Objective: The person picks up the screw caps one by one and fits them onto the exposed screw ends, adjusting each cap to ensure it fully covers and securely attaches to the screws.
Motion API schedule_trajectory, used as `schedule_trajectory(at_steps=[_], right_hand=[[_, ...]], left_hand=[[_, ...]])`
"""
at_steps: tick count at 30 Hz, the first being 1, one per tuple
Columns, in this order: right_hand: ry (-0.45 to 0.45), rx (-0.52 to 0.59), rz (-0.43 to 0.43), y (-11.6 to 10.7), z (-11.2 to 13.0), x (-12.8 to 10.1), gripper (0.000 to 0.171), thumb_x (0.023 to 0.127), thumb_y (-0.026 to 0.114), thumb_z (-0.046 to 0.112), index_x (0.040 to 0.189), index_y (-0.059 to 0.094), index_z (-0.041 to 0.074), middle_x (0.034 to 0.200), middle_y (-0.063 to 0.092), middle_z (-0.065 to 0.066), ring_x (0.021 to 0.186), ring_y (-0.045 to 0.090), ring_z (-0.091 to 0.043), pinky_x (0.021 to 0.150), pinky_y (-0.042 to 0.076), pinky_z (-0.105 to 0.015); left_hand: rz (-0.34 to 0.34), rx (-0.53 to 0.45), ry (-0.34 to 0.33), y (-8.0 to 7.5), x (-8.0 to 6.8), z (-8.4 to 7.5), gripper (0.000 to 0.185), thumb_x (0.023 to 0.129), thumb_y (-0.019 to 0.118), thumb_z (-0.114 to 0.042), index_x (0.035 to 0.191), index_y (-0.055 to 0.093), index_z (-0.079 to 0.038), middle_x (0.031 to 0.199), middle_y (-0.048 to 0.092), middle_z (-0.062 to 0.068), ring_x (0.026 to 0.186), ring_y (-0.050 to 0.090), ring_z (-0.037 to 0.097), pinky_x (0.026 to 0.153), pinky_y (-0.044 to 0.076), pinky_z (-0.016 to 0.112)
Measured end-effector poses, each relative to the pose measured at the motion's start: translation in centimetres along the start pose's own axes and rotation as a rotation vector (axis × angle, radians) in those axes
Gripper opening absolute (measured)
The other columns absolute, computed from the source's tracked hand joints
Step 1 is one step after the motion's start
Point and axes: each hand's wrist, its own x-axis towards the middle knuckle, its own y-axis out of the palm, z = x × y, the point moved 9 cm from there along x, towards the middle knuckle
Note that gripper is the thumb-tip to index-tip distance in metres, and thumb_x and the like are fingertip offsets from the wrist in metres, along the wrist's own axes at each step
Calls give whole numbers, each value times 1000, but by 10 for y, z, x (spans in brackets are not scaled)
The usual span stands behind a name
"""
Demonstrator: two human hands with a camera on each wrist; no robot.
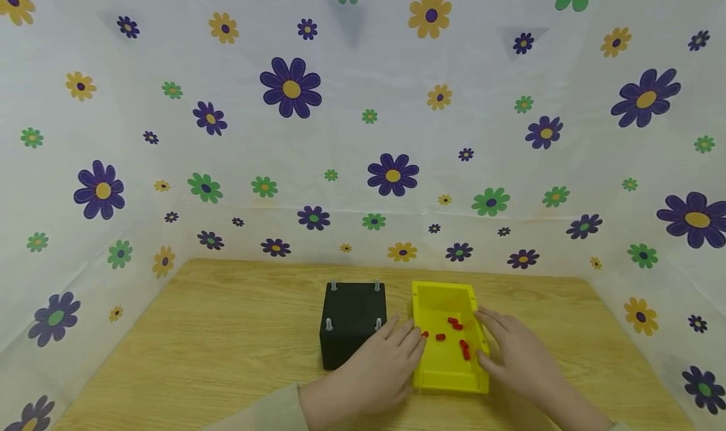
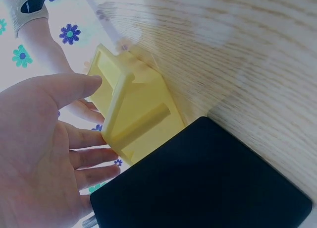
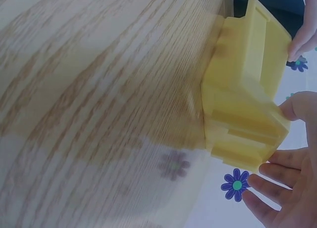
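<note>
Head view: a yellow tray (image 1: 448, 380) is found lying flat on the tabletop (image 1: 227, 330) at about 6 o'clock of the frame, near the person's edge, with several small red pieces (image 1: 456, 338) loose inside it. The left hand (image 1: 381, 367) is laid against the tray's 9 o'clock wall and the right hand (image 1: 518, 355) against its 3 o'clock wall, fingers fairly straight and apart, so the tray is bracketed from both sides rather than lifted; this placement is judged to steady it. A black block (image 1: 351, 321) with four metal pegs standing at its top corners is set just beside the tray at its 9 o'clock, the left hand lying between the two. Left wrist view: the left hand (image 2: 44, 153) is seen open, thumb and fingertips at the tray (image 2: 133, 114) wall, nothing clamped; the black block (image 2: 203, 183) sits close by. Right wrist view: the right hand (image 3: 285, 188) is likewise spread, fingertips at the tray (image 3: 242, 104), whose base rests on the tabletop (image 3: 99, 89).
</note>
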Motion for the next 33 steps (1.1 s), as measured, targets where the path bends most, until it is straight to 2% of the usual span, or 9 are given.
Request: schedule_trajectory(at_steps=[12, 25, 33], right_hand=[[14, 13, 13, 0, 2, -2, 68, 92, 78, 31, 151, 57, 5, 156, 57, -17, 135, 61, -42, 109, 51, -63], [17, 18, 20, 3, 3, 0, 69, 91, 79, 31, 152, 56, 7, 157, 56, -16, 135, 60, -43, 109, 51, -64], [38, 35, 54, 7, 3, -1, 68, 94, 76, 31, 154, 55, 8, 157, 56, -17, 139, 57, -45, 113, 46, -66]], left_hand=[[23, -46, -6, 1, -3, 3, 70, 103, 59, -59, 157, 51, -16, 159, 53, 3, 149, 49, 21, 127, 38, 41], [22, -27, -7, -3, -6, 4, 68, 103, 58, -61, 155, 54, -19, 157, 55, 1, 149, 49, 20, 127, 38, 42], [13, -39, -8, -5, -9, 4, 68, 103, 58, -61, 156, 53, -18, 158, 55, 0, 149, 50, 19, 126, 39, 40]])
